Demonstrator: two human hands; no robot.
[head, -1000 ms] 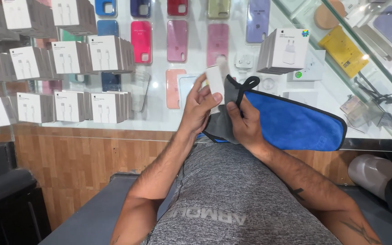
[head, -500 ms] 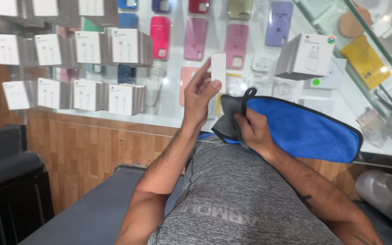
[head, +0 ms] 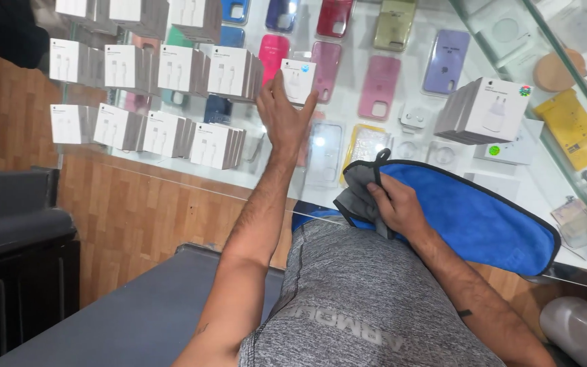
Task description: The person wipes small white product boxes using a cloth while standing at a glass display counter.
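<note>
- A small white box (head: 298,80) is held upright at the fingertips of the left hand (head: 281,117), above the glass counter (head: 348,102) and beside the rows of white boxes (head: 171,75).
- Its flat printed face is turned toward the camera; its long axis cannot be told.
- The left arm is stretched forward, fingers loosely spread behind the box.
- A blue cloth (head: 470,217) is pinched at its grey corner by the right hand (head: 392,204), closed, near the torso.

Bright, sharp view; glare on glass counter (head: 348,41).
</note>
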